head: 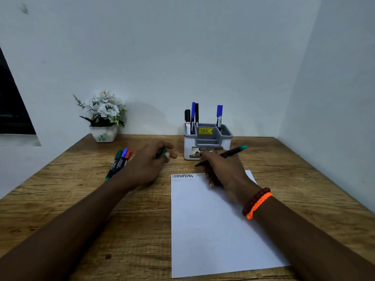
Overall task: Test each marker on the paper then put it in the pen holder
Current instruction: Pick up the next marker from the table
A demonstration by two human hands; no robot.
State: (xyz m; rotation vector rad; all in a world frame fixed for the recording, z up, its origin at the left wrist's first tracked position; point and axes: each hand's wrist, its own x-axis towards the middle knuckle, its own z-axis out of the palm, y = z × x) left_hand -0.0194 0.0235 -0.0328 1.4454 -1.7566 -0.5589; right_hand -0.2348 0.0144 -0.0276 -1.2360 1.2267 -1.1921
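Marker (225, 154) is lying clamped in the right hand (222, 171), tip slanting down-left toward the paper (213, 230), green end pointing far-right. Left hand (149, 166) is pinching its green cap (162, 153), pen holder (208, 141) sitting just beyond.

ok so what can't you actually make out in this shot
- Marker tip: head view, hidden behind the right hand.
- Green cap: mostly covered by the left hand fingers.
- Yellow sticker on the pen holder: small print too small to read.
- Faint second scribble row on the paper: colour unclear.
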